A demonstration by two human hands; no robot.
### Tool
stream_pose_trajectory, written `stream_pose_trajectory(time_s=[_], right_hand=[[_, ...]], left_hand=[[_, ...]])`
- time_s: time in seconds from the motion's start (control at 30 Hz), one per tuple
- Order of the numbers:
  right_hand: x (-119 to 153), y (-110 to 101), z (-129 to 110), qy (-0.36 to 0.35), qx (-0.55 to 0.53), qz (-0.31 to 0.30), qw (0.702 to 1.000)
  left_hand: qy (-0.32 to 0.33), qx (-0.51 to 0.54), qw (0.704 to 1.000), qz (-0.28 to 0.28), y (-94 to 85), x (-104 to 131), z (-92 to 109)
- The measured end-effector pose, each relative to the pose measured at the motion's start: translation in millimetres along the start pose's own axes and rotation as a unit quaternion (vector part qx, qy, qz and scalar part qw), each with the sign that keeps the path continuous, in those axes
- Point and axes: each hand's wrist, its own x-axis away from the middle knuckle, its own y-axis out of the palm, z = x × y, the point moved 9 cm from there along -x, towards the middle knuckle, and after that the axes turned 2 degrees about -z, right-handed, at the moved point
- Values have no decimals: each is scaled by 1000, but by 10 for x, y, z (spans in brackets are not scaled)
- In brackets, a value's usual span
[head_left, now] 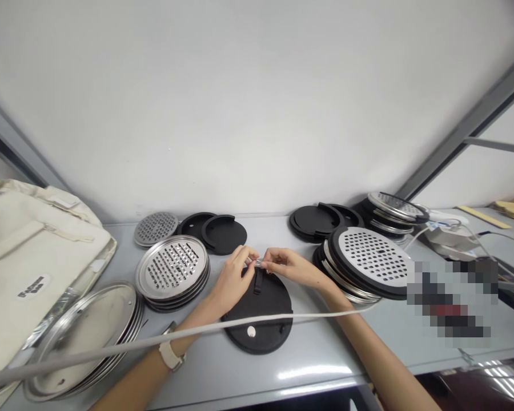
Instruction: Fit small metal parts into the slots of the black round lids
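Observation:
My left hand point(239, 273) and my right hand point(288, 265) meet over the far edge of a black round disc point(257, 313). Fingers of both are pinched around a small, thin, shiny piece point(258, 262), too small to name. On the disc I see a black strap-like tab point(258, 281) just below the fingertips and a white round spot point(251, 331). The disc lies flat on the grey table, partly behind my left hand. A watch with a pale strap point(170, 355) is on my left wrist.
Perforated metal plates point(173, 267) and plain metal plates point(89, 325) are stacked at left, beside a cream bag point(34, 274). Black discs point(225, 234) lie near the wall. More perforated plates with black rims point(374, 257) are piled right. A white cable point(197, 329) crosses the foreground.

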Motion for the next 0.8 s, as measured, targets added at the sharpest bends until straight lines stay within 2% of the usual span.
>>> stream_pose_trajectory(time_s=[0.13, 0.23, 0.33, 0.47, 0.8], right_hand=[[0, -16, 23, 8, 23, 8, 1000], [1, -63, 43, 17, 55, 28, 998], [0, -102, 58, 16, 83, 44, 995], [-18, -82, 112, 14, 137, 51, 989], [-35, 45, 64, -8, 209, 32, 977]], left_hand=[[-26, -27, 999, -3, 18, 33, -47], [-48, -93, 994, -35, 79, 77, -72], [-39, -171, 982, -67, 148, 118, -41], [-10, -245, 966, -83, 202, 150, 22], [-7, -278, 956, -90, 227, 153, 27]])
